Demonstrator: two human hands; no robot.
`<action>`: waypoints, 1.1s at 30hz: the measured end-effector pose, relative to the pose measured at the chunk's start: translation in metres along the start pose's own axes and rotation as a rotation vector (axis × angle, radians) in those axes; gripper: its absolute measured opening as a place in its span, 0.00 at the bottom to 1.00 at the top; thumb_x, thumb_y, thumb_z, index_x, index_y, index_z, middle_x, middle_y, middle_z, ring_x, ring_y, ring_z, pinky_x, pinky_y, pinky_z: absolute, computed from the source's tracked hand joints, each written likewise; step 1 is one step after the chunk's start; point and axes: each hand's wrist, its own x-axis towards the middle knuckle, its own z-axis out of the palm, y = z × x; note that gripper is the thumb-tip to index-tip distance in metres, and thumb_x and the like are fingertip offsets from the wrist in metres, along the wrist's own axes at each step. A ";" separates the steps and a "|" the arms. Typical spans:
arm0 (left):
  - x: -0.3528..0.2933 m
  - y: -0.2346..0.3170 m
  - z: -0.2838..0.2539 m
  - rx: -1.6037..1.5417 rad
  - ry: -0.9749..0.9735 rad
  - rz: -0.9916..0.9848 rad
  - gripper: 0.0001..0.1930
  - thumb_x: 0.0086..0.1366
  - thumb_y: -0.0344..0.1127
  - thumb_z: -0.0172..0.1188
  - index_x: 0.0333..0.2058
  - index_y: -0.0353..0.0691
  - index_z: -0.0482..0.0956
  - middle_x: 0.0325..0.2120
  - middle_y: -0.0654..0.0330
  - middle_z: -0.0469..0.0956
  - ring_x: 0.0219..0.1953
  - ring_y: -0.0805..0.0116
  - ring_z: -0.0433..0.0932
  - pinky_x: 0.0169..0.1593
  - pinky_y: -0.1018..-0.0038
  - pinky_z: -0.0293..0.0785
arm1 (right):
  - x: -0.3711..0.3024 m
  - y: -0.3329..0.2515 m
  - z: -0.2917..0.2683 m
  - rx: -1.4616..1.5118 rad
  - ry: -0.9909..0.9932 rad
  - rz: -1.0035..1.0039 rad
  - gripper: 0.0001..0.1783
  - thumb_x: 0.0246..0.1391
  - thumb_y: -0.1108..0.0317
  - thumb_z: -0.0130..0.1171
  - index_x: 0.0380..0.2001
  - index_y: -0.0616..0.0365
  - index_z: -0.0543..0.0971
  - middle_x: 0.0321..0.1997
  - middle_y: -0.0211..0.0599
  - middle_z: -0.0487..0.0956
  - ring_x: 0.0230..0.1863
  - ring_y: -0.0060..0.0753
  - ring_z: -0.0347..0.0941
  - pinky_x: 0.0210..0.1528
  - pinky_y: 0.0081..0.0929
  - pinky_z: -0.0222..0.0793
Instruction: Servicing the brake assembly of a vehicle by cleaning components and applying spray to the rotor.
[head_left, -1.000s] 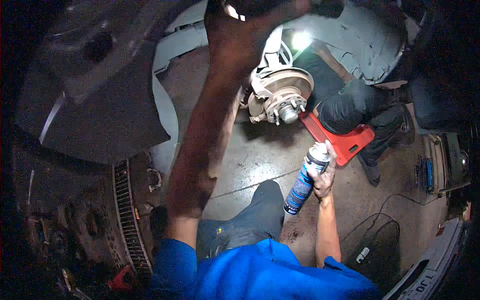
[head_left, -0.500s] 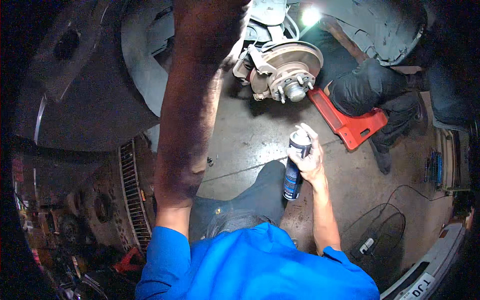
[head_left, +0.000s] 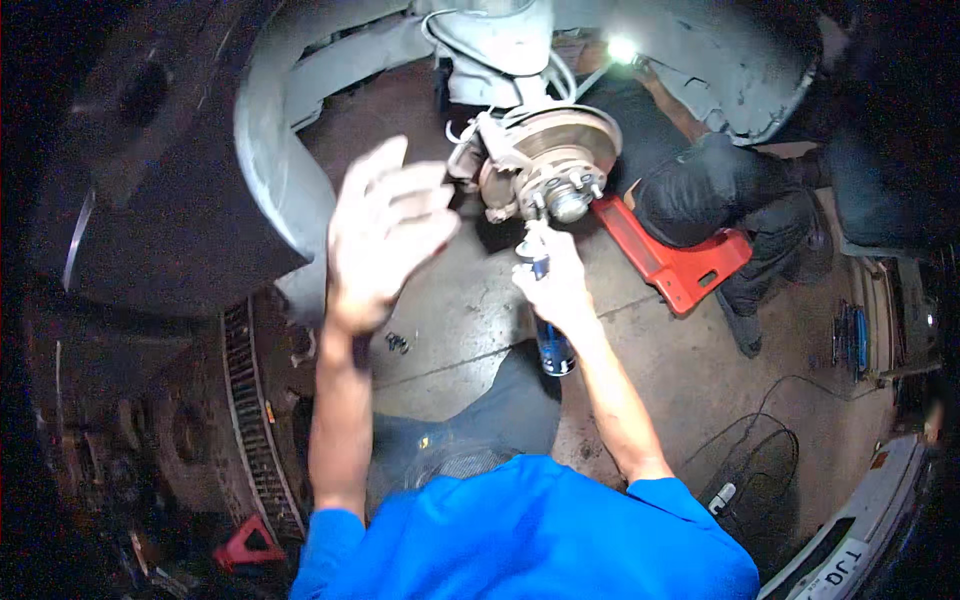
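My right hand [head_left: 560, 285] is wrapped around a dark blue spray can [head_left: 553, 350], its fingers near the nozzle. The can is held upright, just below the wheel hub [head_left: 568, 195] with its bare studs. Behind the hub sits a worn brake disc [head_left: 585, 130], with the caliper bracket [head_left: 495, 150] on its left. My left hand [head_left: 385, 235] is raised to the left of the disc, fingers spread and holding nothing; motion smears it a little.
A red jack stand [head_left: 690, 260] lies right of the hub. Beside it another person in dark clothes [head_left: 690, 195] reaches up near a bright lamp [head_left: 622, 50]. Small dark pieces [head_left: 397, 343] lie on the floor; a cable [head_left: 780, 440] loops at right.
My left arm has drawn back from high over the fender, so its hand now shows, spread. My right hand has brought the can up and left, closer to the hub.
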 end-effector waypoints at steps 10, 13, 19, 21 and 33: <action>-0.299 -0.118 -0.177 1.227 0.615 -0.345 0.26 0.55 0.35 0.73 0.51 0.33 0.77 0.52 0.44 0.76 0.56 0.45 0.74 0.62 0.56 0.66 | -0.037 -0.011 -0.006 0.245 -0.237 0.049 0.34 0.42 0.72 0.70 0.56 0.54 0.70 0.41 0.32 0.77 0.45 0.25 0.76 0.45 0.29 0.75; -0.320 -0.110 -0.174 1.351 0.683 -0.344 0.29 0.56 0.37 0.73 0.55 0.34 0.74 0.56 0.44 0.74 0.61 0.46 0.70 0.66 0.56 0.62 | -0.030 0.020 -0.034 0.842 0.261 0.373 0.36 0.45 0.71 0.72 0.57 0.53 0.69 0.46 0.33 0.75 0.46 0.29 0.75 0.49 0.32 0.76; -0.353 -0.159 -0.144 1.137 0.626 -0.614 0.48 0.57 0.47 0.72 0.71 0.43 0.55 0.70 0.40 0.55 0.71 0.41 0.53 0.73 0.55 0.51 | -0.033 0.009 -0.007 0.499 0.075 0.107 0.35 0.47 0.70 0.70 0.59 0.51 0.69 0.47 0.36 0.76 0.47 0.30 0.75 0.50 0.30 0.73; -0.351 -0.160 -0.139 1.157 0.654 -0.610 0.49 0.57 0.47 0.72 0.72 0.44 0.53 0.70 0.40 0.53 0.72 0.41 0.51 0.73 0.55 0.50 | -0.022 -0.008 -0.009 0.245 0.115 0.177 0.34 0.47 0.69 0.69 0.58 0.55 0.70 0.47 0.36 0.78 0.48 0.32 0.75 0.53 0.32 0.72; -0.370 -0.164 -0.154 1.071 0.651 -0.576 0.49 0.57 0.51 0.71 0.71 0.43 0.54 0.71 0.42 0.53 0.72 0.42 0.53 0.73 0.55 0.51 | 0.013 0.003 0.007 -0.261 0.097 -0.023 0.39 0.44 0.66 0.73 0.62 0.52 0.70 0.49 0.50 0.75 0.52 0.50 0.75 0.55 0.41 0.72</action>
